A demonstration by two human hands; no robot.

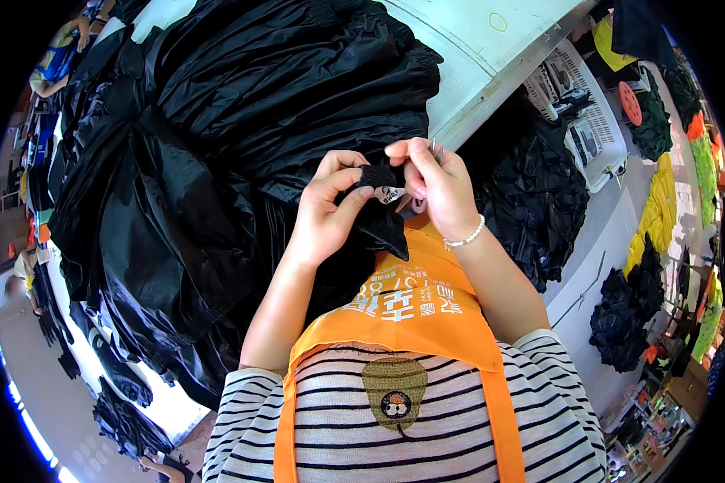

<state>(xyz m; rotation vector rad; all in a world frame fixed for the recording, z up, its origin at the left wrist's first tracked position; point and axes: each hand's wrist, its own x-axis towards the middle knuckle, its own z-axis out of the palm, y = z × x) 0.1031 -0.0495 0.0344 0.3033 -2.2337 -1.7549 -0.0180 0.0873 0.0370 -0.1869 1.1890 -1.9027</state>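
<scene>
My left hand [330, 201] pinches the gathered elastic edge [370, 175] of a black garment between thumb and fingers. A small white label [390, 195] with dark print hangs from that edge, between my two hands. Close beside it, my right hand [441, 187] is closed, thumb and forefinger brought together near the fabric. Thin metal tips [437, 148] stick out past its fingers; they look like thread snips, mostly hidden by the hand. The glossy black cloth spreads from my hands over a large heap of black garments [282, 88] on the left.
A pale tabletop [475, 48] shows beyond the heap. To the right lie another black garment pile [532, 193], a white plastic basket [608, 145], a yellow garment [656, 213] and a black bundle [624, 314]. Another person [60, 60] is at the far left.
</scene>
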